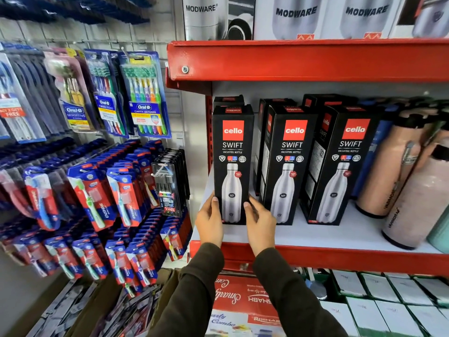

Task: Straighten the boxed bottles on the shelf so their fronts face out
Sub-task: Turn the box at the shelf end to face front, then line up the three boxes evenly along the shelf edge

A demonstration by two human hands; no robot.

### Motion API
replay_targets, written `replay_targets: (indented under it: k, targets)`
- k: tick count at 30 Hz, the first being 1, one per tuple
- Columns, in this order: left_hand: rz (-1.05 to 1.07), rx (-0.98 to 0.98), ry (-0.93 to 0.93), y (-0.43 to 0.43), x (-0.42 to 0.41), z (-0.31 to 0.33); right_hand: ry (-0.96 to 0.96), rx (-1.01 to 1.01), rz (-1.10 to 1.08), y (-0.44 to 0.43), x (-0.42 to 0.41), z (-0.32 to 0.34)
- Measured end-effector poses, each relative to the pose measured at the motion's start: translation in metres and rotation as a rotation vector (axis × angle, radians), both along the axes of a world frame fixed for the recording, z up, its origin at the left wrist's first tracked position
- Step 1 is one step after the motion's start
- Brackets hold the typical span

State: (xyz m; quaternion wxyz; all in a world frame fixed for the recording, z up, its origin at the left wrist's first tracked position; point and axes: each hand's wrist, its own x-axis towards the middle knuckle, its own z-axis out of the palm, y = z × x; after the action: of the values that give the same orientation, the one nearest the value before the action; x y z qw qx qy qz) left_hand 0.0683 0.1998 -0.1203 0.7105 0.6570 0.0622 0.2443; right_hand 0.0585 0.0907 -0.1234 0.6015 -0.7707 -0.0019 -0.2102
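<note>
Three tall black "cello SWIFT" bottle boxes stand in a row on the white shelf. The left box faces straight out. My left hand grips its lower left edge, and my right hand grips its lower right edge. The middle box and the right box are turned slightly, so their left sides show. More black boxes stand behind each of them.
Pink bottles and a teal one stand loose at the shelf's right end. A red shelf lip runs along the front. Toothbrush packs hang on the left wall. White boxes fill the shelf below, Modware boxes the one above.
</note>
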Motion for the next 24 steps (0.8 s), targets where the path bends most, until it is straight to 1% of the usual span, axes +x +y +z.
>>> replay_targets:
  k: [3,10,17,24]
  targets:
    - [-0.003,-0.012,0.005,0.000,-0.005,0.003,0.017,0.026,-0.002,-0.001,-0.005,0.003]
    - [-0.041,0.026,-0.008,0.008,-0.029,-0.001,0.004,0.048,0.049,-0.006,-0.027,0.001]
    - [-0.061,0.055,-0.016,0.017,-0.055,-0.007,-0.004,0.012,0.057,-0.011,-0.047,-0.002]
    - [0.023,0.116,-0.029,0.011,-0.071,-0.008,0.004,0.016,0.064,-0.015,-0.059,-0.005]
